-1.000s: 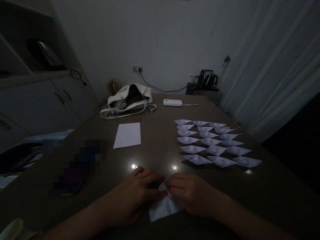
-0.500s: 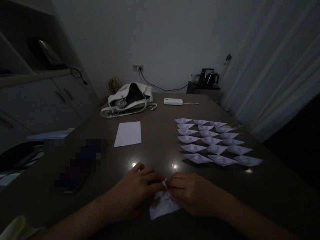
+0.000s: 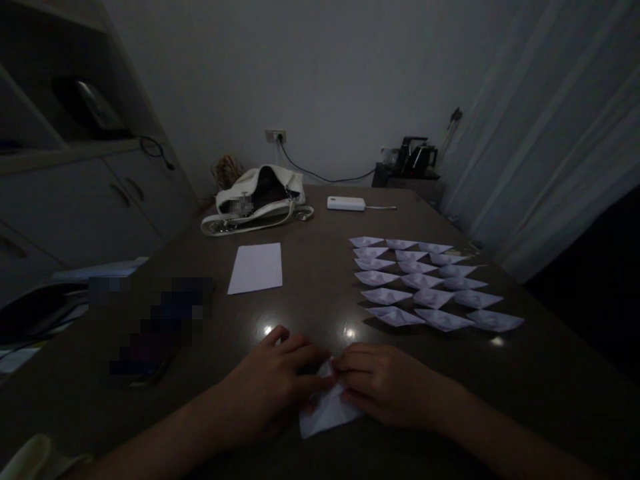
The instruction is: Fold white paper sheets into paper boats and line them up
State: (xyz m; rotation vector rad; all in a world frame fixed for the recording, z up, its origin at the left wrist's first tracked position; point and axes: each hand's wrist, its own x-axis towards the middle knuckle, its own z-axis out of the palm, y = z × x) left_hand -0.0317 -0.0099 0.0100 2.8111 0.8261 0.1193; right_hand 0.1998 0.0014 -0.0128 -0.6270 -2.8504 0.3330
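The left hand [image 3: 285,383] and the right hand [image 3: 393,387] meet low in the middle of the view, close to the near side of a dark table [image 3: 310,297]. Between them is a piece of folded white paper [image 3: 326,415], its narrow end pointing away from the person and its wide edge showing below the fingers. The left hand's fingers are bent, with the forefinger by the paper's far tip and the thumb lying across its face; the gap between them is small, and they have hold of the paper. The right hand's fingers are curled together, almost closed, gripping the paper's right side near the same tip. The undersides of both hands are hidden, so the exact placing of every fingertip cannot be told.

Beyond the right hand, white paper boats [image 3: 421,282] stand in three columns of six, all lying lengthwise across the table. Beyond the left hand lies a flat white sheet [image 3: 256,268], well apart from the folded piece. Left of the left hand is a dark object [image 3: 163,327] blurred into blocks; what it is cannot be told.

Farther back, a white handbag [image 3: 263,193] rests with its top gaping, and to its right lies a white power bank [image 3: 346,204] with a short cord [image 3: 381,207]. Past the table's far end, a black kettle [image 3: 421,160] stands near a pale curtain [image 3: 530,140].
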